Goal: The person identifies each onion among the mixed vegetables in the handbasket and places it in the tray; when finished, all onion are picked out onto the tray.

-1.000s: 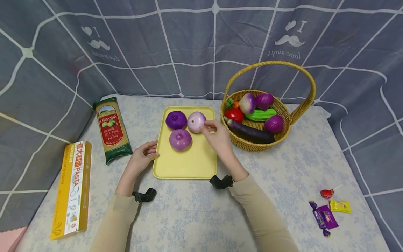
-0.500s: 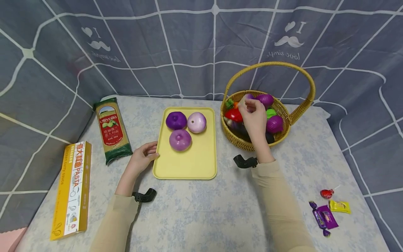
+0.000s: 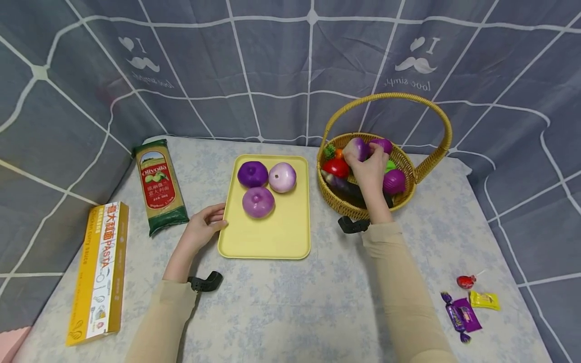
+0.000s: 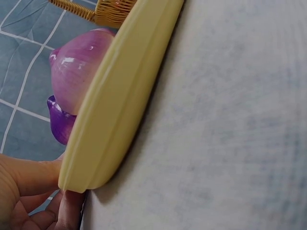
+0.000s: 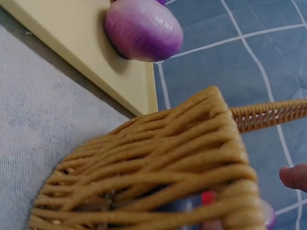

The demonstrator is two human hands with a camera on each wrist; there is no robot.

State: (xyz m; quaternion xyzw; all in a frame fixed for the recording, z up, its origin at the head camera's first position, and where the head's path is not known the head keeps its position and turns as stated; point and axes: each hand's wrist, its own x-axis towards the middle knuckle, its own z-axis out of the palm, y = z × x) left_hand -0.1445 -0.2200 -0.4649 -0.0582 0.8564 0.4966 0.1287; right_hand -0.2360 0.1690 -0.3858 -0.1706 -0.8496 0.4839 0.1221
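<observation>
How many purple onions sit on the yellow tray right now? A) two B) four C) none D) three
D: three onions lie on the yellow tray, two at its far edge and one just nearer, while the right hand is over in the basket.

Soft, even light filling head view; no hard shadows, only faint dark edge showing under yellow tray (image 3: 263, 247) and wicker basket (image 3: 345, 206). Small glare spots sitting on pale onion (image 3: 282, 177) at centre. Grid lines of backdrop (image 3: 181, 65) bowing toward frame corners, wide-lens distortion showing. Left wrist view: tablecloth (image 4: 230, 143) at right looking smeared, out of focus; highlight glinting on onion at upper left. Right wrist view: basket weave at bottom blurring, too close to lens.
</observation>
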